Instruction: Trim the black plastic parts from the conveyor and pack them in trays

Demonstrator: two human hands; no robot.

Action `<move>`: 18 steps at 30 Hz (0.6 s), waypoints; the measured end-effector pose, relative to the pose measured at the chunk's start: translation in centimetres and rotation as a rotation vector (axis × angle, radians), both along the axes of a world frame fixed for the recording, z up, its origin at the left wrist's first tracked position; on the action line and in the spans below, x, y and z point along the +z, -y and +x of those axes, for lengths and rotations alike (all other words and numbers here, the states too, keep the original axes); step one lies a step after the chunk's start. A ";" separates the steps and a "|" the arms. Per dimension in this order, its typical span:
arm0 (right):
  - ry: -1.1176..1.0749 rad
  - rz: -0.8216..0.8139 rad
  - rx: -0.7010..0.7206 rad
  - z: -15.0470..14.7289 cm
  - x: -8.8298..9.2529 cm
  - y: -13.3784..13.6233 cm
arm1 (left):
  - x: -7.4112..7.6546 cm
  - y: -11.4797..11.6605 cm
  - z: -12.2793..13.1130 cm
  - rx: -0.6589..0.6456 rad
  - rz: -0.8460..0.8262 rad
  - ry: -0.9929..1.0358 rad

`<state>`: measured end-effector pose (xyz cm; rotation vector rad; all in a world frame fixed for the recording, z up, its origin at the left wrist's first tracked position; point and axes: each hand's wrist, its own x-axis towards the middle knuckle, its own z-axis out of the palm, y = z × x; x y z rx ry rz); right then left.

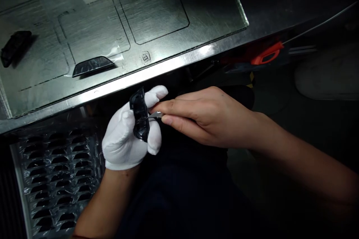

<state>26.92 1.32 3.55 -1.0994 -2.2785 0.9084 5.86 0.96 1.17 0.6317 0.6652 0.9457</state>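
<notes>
In a white glove, my left hand (123, 140) is closed around a small black plastic part (139, 114), its hollow, ribbed side facing up. My bare right hand (204, 117) pinches a small pointed metal tool (155, 115), probably tweezers or a blade; the exact kind is hard to make out. The tool's tip reaches the inner side of the black part. Both hands are in front of the table's edge, below its top. On the table lie a similar glossy black part (94, 65) and another dark part (15, 47) at the far left.
The metal table (157, 18) carries a clear sheet with dark outlined rectangles. A tray (19, 179) at lower left holds rows of black parts in clear plastic. A red-orange handle (267, 55) with a thin rod or cord sticks out beneath the table's edge at right.
</notes>
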 end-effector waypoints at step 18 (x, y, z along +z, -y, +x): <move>0.196 0.226 -0.091 2.3 4.5 -2.5 | 0.7 0.3 0.1 0.069 0.119 -0.178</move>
